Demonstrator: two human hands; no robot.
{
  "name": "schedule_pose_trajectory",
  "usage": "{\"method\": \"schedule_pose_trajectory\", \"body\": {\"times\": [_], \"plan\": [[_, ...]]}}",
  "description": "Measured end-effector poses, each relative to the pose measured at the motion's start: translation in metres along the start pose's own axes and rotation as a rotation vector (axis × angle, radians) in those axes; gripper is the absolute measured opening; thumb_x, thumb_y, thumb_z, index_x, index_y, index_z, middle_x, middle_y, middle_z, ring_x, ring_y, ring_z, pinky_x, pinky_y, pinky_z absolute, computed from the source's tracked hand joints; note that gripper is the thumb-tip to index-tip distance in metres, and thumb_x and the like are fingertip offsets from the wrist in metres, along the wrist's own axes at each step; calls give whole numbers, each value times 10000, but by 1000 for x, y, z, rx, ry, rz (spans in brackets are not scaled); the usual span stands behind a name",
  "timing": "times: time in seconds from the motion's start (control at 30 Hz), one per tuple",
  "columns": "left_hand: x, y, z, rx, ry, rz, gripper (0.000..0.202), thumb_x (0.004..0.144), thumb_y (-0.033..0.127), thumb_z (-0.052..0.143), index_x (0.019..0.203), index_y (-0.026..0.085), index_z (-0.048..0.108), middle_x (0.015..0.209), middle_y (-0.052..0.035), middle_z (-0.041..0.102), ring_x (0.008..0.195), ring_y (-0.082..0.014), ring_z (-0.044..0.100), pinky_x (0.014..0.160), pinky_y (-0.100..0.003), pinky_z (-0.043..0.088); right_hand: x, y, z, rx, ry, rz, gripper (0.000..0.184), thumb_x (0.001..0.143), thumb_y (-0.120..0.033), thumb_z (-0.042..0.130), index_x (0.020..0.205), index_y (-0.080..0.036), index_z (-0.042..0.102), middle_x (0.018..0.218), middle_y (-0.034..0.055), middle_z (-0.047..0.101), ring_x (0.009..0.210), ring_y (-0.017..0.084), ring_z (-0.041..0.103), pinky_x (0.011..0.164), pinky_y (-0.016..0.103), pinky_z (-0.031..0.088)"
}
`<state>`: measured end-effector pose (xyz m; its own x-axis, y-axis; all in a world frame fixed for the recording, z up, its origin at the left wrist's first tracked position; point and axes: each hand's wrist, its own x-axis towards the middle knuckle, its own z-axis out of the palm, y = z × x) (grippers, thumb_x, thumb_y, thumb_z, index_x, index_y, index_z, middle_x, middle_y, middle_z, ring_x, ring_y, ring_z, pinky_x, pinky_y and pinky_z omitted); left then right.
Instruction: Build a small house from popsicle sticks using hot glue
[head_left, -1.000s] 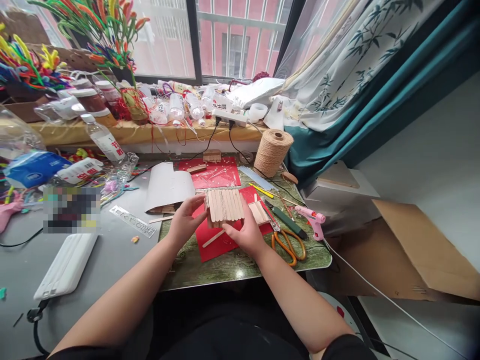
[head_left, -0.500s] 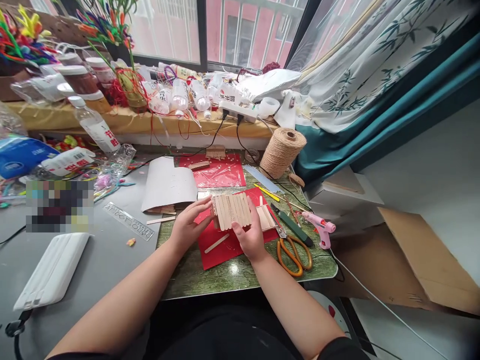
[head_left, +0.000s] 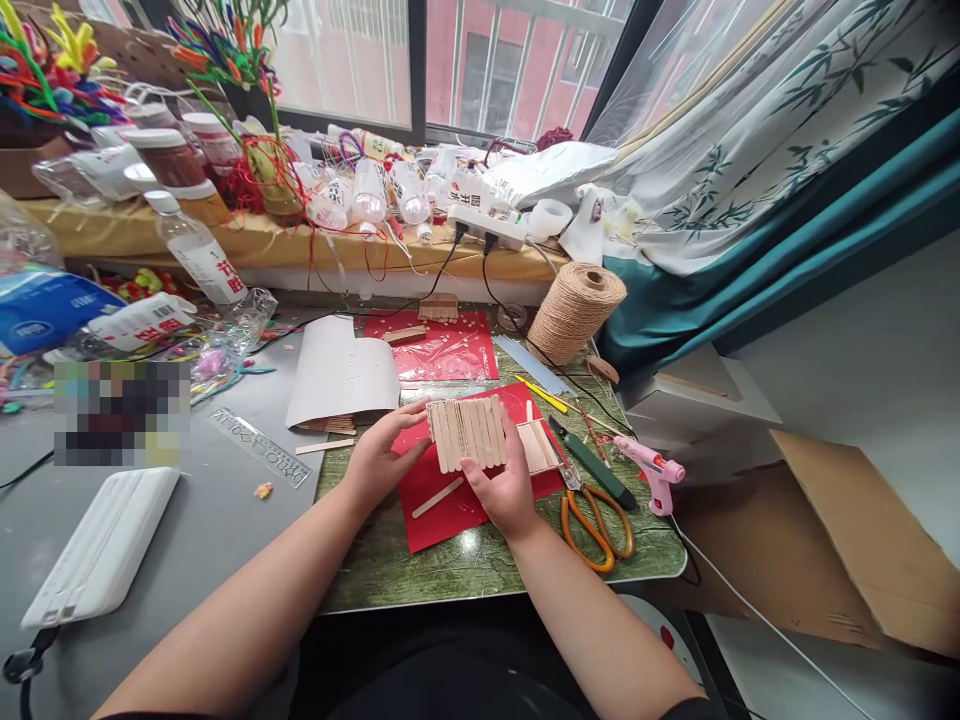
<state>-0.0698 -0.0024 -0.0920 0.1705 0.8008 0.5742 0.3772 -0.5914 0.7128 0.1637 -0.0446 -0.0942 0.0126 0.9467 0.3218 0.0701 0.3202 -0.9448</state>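
Observation:
A small panel of craft sticks point(head_left: 469, 432), laid side by side, is held tilted above a red sheet. My right hand point(head_left: 511, 485) grips its right side, the thumb on the near lower edge and the fingers along the side. At the left edge, my left hand point(head_left: 386, 450) holds it between fingers and thumb; the fingertips are partly hidden by the panel. Under the hands lies the red sheet point(head_left: 420, 533), bearing a single loose craft stick point(head_left: 437, 497). A second stick piece point(head_left: 536, 447) rests just right of my right hand.
On the right are orange-handled scissors point(head_left: 598, 530), a green utility knife point(head_left: 592, 463), a yellow pen point(head_left: 541, 394), a pink glue gun point(head_left: 652, 472) and a twine spool point(head_left: 576, 312). White paper point(head_left: 341, 370) covers more sticks. A stencil ruler point(head_left: 259, 445) and white power bank point(head_left: 105, 545) lie left.
The panel has tipped so more of its flat face shows. Both hands stay at its sides, and the whole view has shifted slightly.

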Motion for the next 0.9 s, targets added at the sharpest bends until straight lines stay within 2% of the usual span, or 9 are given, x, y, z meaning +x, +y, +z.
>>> {"method": "schedule_pose_trajectory", "body": {"times": [0.23, 0.33, 0.43, 0.5, 0.73, 0.9], "plan": [[2, 2, -4, -5, -31, -69, 305, 998, 300, 737, 1291, 255, 671, 1511, -147, 700, 1411, -306, 685, 1179, -556, 586, 1, 0, 0, -71, -10, -28, 1077, 895, -424, 870, 1760, -357, 232, 1801, 88, 351, 1670, 338, 357, 1360, 595, 347], [1, 2, -5, -6, -29, -105, 401, 986, 307, 754, 1372, 273, 649, 1515, -129, 699, 1417, -300, 681, 1192, -537, 578, 0, 3, -1, -127, -13, -31, 1093, 883, -428, 876, 1759, -370, 225, 1810, 79, 330, 1683, 340, 327, 1362, 609, 331], [-1, 0, -5, -14, 0, -84, 619, 983, 300, 767, 1556, 309, 534, 1526, -122, 694, 1409, -291, 687, 1194, -522, 577, 0, 6, -2, -133, -20, -35, 1086, 885, -419, 870, 1757, -377, 225, 1800, 86, 352, 1657, 347, 379, 1349, 613, 355], [-3, -1, -5, 15, 16, -54, 682, 985, 296, 767, 1606, 322, 487, 1525, -119, 695, 1396, -292, 696, 1199, -525, 572, 0, 6, -2, -126, -13, -39, 1065, 884, -419, 866, 1750, -375, 248, 1798, 89, 354, 1646, 348, 399, 1350, 610, 352], [-3, 2, -8, 88, -1, -82, 545, 986, 354, 763, 1506, 314, 603, 1508, -105, 705, 1397, -307, 690, 1195, -532, 574, 1, 1, 0, -5, -25, 44, 1057, 863, -478, 865, 1732, -305, 290, 1711, 135, 491, 1556, 338, 531, 1302, 561, 444], [0, 5, -9, 49, 9, -23, 511, 962, 353, 800, 1440, 295, 628, 1486, -123, 712, 1394, -314, 690, 1179, -541, 575, 3, -5, -1, 70, -28, 51, 1027, 863, -483, 862, 1718, -293, 324, 1653, 145, 559, 1511, 339, 582, 1277, 544, 476]]}}
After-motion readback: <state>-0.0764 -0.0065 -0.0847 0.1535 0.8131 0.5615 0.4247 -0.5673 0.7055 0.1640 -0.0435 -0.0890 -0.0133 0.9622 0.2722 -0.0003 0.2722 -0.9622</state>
